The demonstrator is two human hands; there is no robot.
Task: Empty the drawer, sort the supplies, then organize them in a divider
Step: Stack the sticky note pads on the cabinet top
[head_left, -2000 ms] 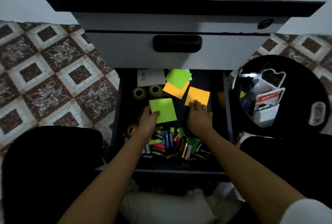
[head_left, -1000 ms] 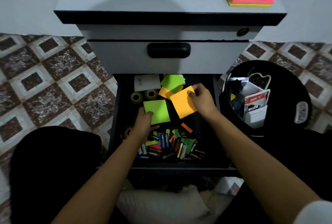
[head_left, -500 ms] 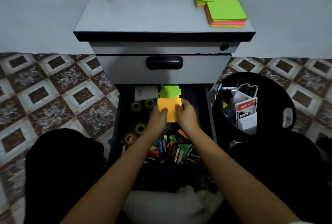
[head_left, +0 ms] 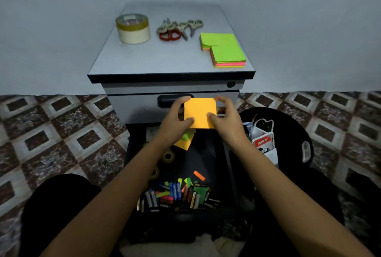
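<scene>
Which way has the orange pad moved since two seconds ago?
Yes: the pad rose out of the drawer to the handle above, held between left hand and right hand.

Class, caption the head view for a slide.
The left hand and right hand hold an orange pad above the open drawer; tape, scissors and notes sit on the cabinet.

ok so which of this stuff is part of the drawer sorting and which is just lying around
Job: orange sticky notes in left hand and right hand; open drawer; batteries; small tape rolls; up top: big tape roll, scissors, sticky-note stacks.
Lying about: black bin of packaging; white cloth.
</scene>
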